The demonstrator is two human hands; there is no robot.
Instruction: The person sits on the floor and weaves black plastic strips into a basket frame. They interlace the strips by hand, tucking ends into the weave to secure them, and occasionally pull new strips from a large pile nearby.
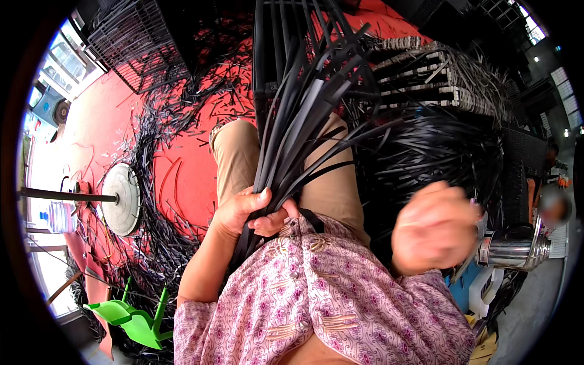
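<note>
The left hand (258, 214) is wrapped around a bundle of flat black strips (291, 137), gripping it near its lower end, close to the wearer's waist. The bundle slants upward over the lap, between the thighs in tan trousers (238, 152), its far ends fanning out in front of a black slatted frame (272, 48). Its short lower ends rest against the patterned shirt (292, 304).

The right hand (435, 228) is well apart from the left, raised at the wearer's right side. It is blurred, with fingers apparently curled; whether it holds anything cannot be told. Just beyond it lies a large heap of loose black strips (441, 152), with a stack of grey-and-black woven pieces (413, 70) behind.

More strips litter the red floor (170, 188) on the left, around a round pale base (121, 199) with a dark rod. Nearer the wearer sits a bright green plastic object (141, 328); at far right stands a shiny metal pot (512, 250).
</note>
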